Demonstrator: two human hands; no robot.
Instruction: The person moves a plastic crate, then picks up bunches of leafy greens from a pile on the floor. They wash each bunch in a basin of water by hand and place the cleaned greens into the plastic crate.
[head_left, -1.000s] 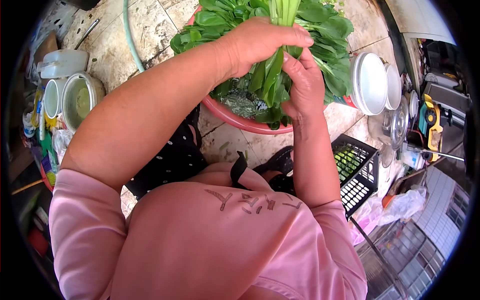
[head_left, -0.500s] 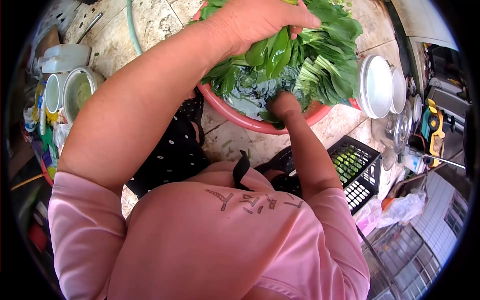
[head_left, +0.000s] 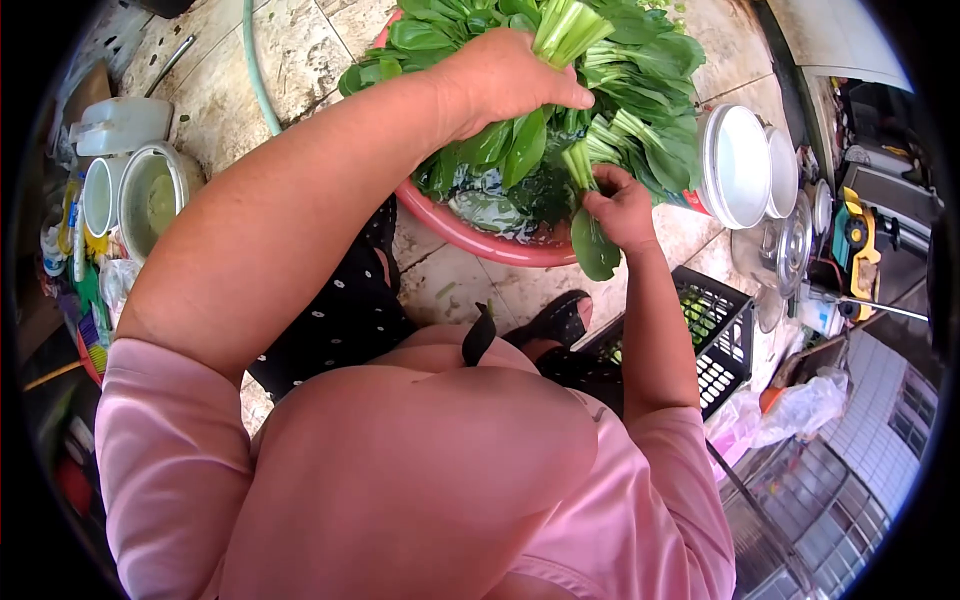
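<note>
My left hand (head_left: 505,82) is closed around a bunch of leafy greens (head_left: 570,32), whose pale stems stick out above my thumb while the leaves hang below. Lower and to the right, my right hand (head_left: 622,208) pinches a small stalk of greens (head_left: 580,165) by its stems, and one broad leaf droops beneath the fingers. Both hands are over a red plastic basin (head_left: 480,243) of water (head_left: 500,208). More greens (head_left: 635,60) are heaped along the far and right side of the basin, stems bundled together. Leaves partly cover the fingers of my left hand.
A black plastic crate (head_left: 722,340) with greens inside stands at the right by my foot. White tubs (head_left: 738,165) are right of the basin. At left are a clear container (head_left: 122,125) and a round tub (head_left: 155,195). A green hose (head_left: 258,70) crosses the tiled floor.
My right hand has come up out of the water, now with a stalk of greens in it. My left hand has shifted slightly left and down, showing the stems of its bunch.
</note>
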